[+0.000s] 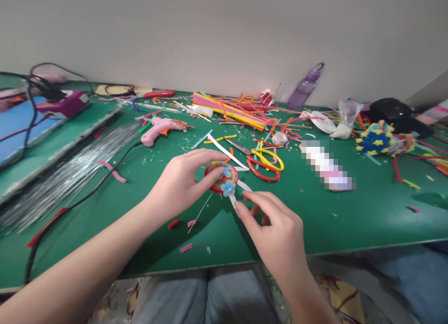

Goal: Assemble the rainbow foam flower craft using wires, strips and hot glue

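Note:
My left hand [184, 182] is closed around a round spiral disc of coloured pipe cleaners [221, 178], red at the rim, with small blue flowers on its face. A thin wire stem [199, 214] runs down from it to the green table. My right hand [271, 226] pinches a white paper strip [234, 203] that sticks out below the disc.
A pink glue gun [163, 127], scissors with yellow and red loops [264, 163], a bundle of pipe cleaners [229, 108], silver wires [70, 175], a purple bottle [304, 88] and a star-covered ball [376, 140] lie on the green table [350, 217]. A black cable [70, 207] crosses at left.

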